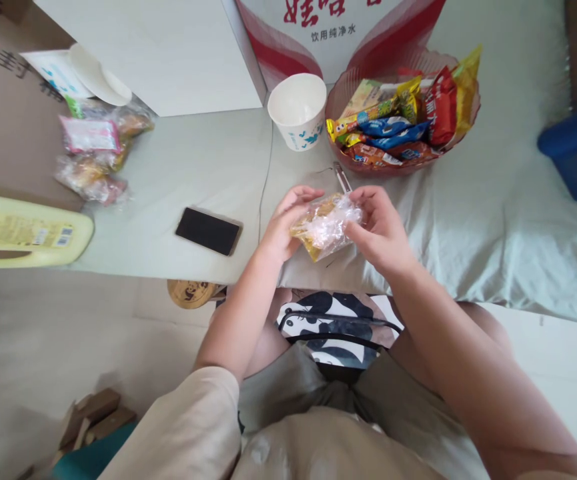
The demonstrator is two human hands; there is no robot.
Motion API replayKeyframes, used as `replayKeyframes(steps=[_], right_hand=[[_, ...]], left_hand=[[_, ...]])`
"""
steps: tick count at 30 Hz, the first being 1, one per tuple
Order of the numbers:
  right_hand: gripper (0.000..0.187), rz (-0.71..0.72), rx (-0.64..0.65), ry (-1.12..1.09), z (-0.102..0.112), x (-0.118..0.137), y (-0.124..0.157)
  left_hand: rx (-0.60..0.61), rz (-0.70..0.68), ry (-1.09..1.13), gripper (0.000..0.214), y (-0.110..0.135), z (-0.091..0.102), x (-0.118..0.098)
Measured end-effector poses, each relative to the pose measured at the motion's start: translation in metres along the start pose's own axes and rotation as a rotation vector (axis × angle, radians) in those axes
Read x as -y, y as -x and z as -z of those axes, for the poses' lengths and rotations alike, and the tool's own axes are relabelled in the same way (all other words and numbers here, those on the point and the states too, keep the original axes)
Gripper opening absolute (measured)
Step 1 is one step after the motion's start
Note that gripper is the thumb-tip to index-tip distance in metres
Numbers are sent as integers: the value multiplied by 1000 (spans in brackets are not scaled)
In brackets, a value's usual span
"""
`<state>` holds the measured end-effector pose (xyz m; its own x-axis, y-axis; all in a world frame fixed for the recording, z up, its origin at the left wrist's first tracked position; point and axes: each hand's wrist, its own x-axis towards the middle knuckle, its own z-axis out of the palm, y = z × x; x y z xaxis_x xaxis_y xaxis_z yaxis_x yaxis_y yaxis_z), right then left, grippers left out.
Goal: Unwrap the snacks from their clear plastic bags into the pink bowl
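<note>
Between my two hands is a clear plastic bag [329, 227] with yellow-brown food in it, held just above the near edge of the cloth-covered table. My left hand [288, 223] has its fingers closed on the bag's left side. Thumb and fingers of my right hand [379, 230] pinch its right side. Just beyond the bag lies a small slim object with a metallic look [341, 177], partly hidden by my right hand. Behind it stand a white paper cup [298, 113] and a pinkish glass bowl [341, 100] full of packaged snacks.
A black phone [208, 231] lies left of my hands, near a thin cable [267, 173]. Farther left are several bagged foods [93, 177], another paper cup [101, 77] and a yellow bottle [75, 230]. Boxes [338, 50] back the table; a blue container [575, 150] stands right.
</note>
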<state>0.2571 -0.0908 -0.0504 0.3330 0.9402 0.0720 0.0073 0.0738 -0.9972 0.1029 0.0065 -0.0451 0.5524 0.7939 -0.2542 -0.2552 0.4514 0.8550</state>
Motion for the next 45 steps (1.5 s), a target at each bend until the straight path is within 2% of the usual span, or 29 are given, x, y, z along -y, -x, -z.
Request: replayKeyframes(steps=[3,5,7,10,13,15,18,21,24,28,30,33,38,42,45], right_hand=[[53,7,-163,56,0,-6,3],[51,-6,-195,130,0,-8,4],[46,-48,-153,175,-1,-6,6],[41,-130,-67,170,-3,1,6],[38,-171,-80,151,-6,8,5],[37,-175,-100,137,-8,9,4],[35,-171,-128,162,-12,10,2],[31,-177,-138,257,-12,13,0],[21,-113,-109,397,-6,16,-1],[15,52,-202,692,3,11,-2],[19,71,-240,877,6,4,-3],[26,79,-221,1052,8,-6,-3],[20,64,-202,1061,8,-13,-4],[34,44,-162,987,6,-13,-5],[35,95,-155,929,6,-6,-3]], left_hand=[[37,46,-9,47,-1,-1,8],[99,39,-100,60,-2,1,15],[105,-30,-224,68,-5,7,21],[27,-172,-360,71,-11,18,27],[-40,-258,-405,81,-14,25,28],[-64,-283,-401,80,-15,24,26],[-15,-294,-378,78,-14,19,22],[64,-331,-393,96,-11,14,21],[26,-368,-445,110,-11,17,21],[-120,-385,-493,105,-13,28,17],[-174,-398,-529,100,-14,33,14],[-214,-423,-578,96,-15,37,11],[-206,-450,-621,93,-19,43,12],[-225,-469,-638,98,-22,48,13],[-246,-451,-632,99,-22,51,13]])
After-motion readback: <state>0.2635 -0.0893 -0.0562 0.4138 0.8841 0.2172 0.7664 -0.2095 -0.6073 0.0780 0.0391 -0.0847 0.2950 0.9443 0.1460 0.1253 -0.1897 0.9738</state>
